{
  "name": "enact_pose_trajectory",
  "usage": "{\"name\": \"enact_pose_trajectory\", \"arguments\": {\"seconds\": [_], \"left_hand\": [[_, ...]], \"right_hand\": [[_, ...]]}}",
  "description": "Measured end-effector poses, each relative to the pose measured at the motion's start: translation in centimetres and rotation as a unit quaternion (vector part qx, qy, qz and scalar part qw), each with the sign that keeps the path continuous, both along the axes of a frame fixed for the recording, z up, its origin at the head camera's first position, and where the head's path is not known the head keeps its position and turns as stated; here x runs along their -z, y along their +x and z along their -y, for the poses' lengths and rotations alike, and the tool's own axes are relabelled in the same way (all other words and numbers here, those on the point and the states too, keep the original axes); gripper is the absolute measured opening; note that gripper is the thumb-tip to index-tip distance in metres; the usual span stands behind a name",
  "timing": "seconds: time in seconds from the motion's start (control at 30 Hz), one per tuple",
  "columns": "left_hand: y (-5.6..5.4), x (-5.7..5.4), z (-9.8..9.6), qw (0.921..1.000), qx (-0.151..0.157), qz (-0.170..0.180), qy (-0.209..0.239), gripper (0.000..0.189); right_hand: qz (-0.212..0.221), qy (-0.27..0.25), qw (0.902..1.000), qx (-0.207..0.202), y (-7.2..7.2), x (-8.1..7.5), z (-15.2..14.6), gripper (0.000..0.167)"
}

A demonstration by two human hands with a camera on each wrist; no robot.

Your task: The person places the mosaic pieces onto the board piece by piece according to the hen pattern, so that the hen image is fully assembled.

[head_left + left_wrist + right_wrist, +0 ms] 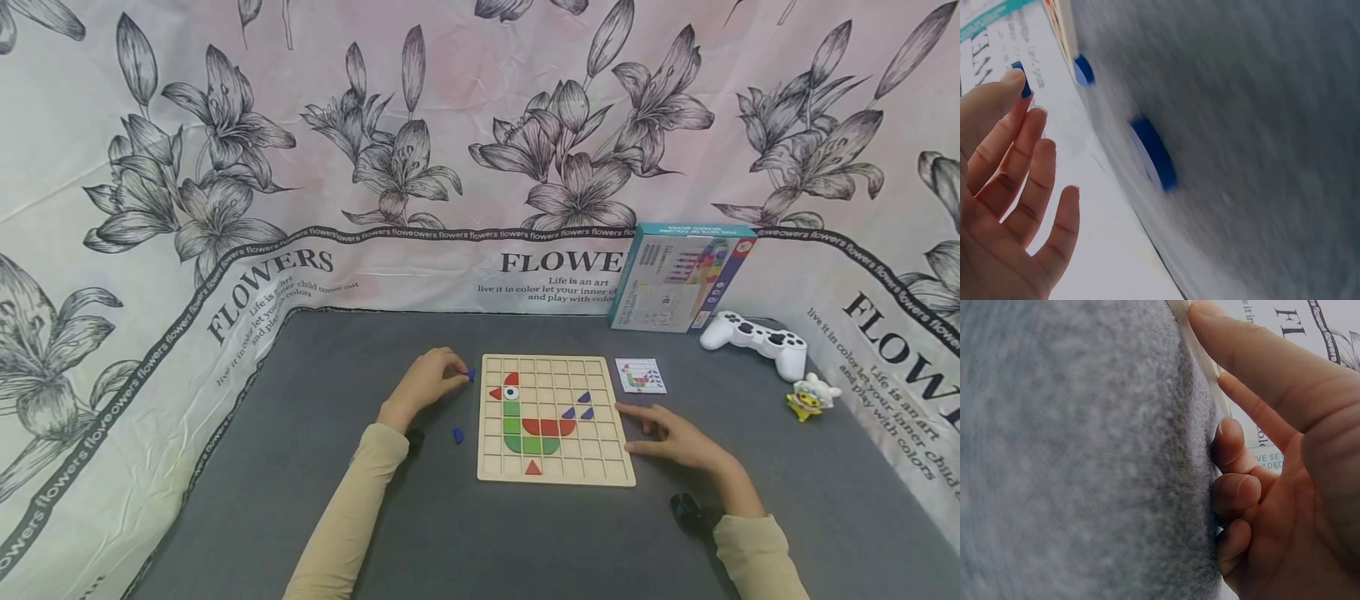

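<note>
My left hand [432, 379] pinches a small blue mosaic piece [1022, 79] between thumb and index finger, just left of the wooden grid board [592, 465]. Another blue piece [458, 435] with a curved edge lies on the table nearer the front. In the left wrist view, one more blue piece [1084, 70] lies close to the board. On the board, red, green and blue pieces and a round eye piece [511, 392] form a bird, with a red triangle [533, 467] below. My right hand [675, 437] touches the board's right edge with index finger and thumb; its other fingers are curled.
A small picture card [641, 376] showing a bird lies right of the board. Behind it a box [678, 279] leans near the flowered backdrop. A white game controller [753, 340] and a small yellow-and-white figurine [812, 396] stand at the far right.
</note>
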State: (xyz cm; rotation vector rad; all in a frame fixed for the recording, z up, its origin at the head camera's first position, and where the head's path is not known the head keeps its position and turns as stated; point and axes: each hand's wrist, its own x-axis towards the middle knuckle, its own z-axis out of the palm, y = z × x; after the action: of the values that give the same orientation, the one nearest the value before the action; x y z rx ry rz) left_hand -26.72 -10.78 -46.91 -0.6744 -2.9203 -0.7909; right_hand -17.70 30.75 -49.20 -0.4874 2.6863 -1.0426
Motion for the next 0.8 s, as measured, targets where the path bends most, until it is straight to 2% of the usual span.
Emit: {"name": "enact_pose_trajectory", "arguments": {"seconds": [0.23, 0.57, 0.8], "left_hand": [[0.7, 0.0, -1.9, 0.9996, 0.025, -0.005, 0.011, 0.013], [1.7, -0.5, -4.8, 0.9978, 0.059, 0.023, 0.019, 0.013], [2.7, -1.5, -7.1, 0.9953, 0.089, 0.032, 0.017, 0.012]], "right_hand": [[-0.001, 0.003, 1.0, 0.001, -0.1, 0.0, 0.2, 0.066], [-0.009, -0.006, 0.9999, -0.002, 0.1, 0.0, 0.1, 0.065], [-0.002, -0.012, 0.9999, 0.001, 0.2, -0.3, 0.2, 0.065]]}}
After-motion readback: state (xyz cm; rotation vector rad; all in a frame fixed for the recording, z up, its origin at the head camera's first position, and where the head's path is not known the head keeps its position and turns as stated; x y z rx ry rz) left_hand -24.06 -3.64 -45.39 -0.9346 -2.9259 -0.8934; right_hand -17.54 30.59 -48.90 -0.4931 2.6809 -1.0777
